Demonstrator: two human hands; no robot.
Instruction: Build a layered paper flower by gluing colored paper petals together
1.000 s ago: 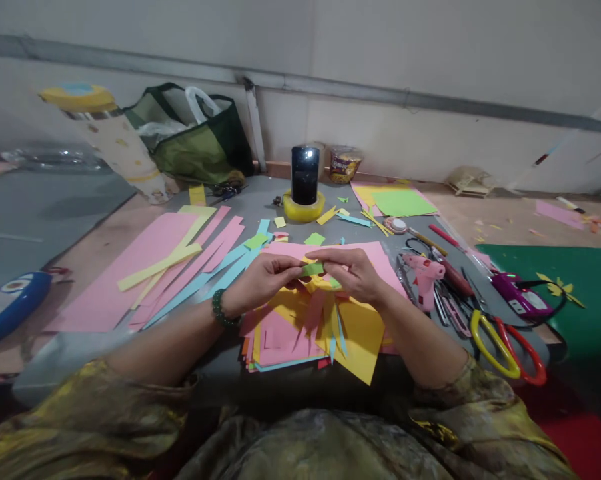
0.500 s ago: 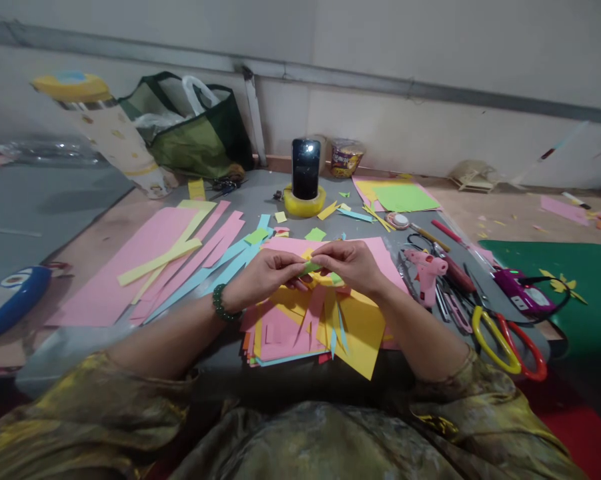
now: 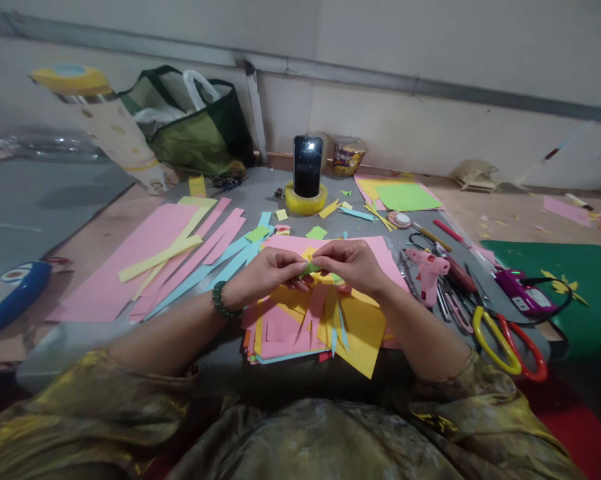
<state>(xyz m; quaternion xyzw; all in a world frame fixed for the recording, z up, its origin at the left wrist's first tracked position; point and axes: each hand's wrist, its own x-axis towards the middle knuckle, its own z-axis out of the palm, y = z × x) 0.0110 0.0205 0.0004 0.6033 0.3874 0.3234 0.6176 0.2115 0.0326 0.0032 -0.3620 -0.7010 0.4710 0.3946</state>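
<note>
Between my two hands is a small piece of green paper, pinched at both sides. My left hand, with a dark green bead bracelet at the wrist, grips its left end between thumb and fingers. On the other end my right hand pinches too, and its fingers hide part of the paper. Just below lie a stack of pink sheets, a yellow sheet and narrow blue strips. Pink paper strips spread out beneath my fingers.
Left are a pink sheet, yellow strips and blue strips. At the right lie a pink glue gun, scissors and a purple device. A phone leans upright in a tape roll ahead.
Both hands stay nearly in place, still pinching the green paper. The view has shifted very slightly; nothing on the table has visibly moved.
</note>
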